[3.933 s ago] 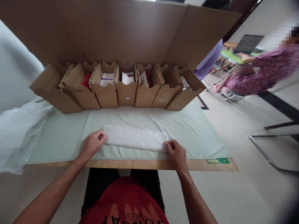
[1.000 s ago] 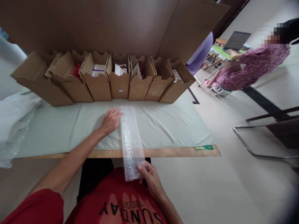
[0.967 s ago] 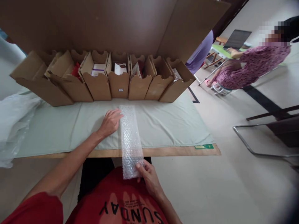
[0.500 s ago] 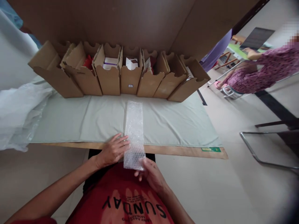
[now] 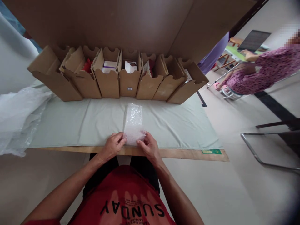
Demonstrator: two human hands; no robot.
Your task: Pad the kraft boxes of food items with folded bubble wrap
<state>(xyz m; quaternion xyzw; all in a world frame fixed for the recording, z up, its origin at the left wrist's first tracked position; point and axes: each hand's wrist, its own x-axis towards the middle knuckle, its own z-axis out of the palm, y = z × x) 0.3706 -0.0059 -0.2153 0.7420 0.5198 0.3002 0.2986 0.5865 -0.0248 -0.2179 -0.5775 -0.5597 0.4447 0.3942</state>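
Gripping the bubble wrap [image 5: 133, 120] by its six o'clock corners, the left hand [image 5: 114, 144] and right hand [image 5: 147, 145] are pinching it as it is lying flat on the cloth [image 5: 70, 125], pointing to the boxes [image 5: 128, 85] at twelve o'clock; folding it likely calls for an even pull.

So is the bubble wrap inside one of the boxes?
No, the bubble wrap lies flat on the cloth, in front of the boxes.

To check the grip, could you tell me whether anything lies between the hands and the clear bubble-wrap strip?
Nothing visible does: the left hand and the right hand hold the near end of the clear bubble-wrap strip directly.
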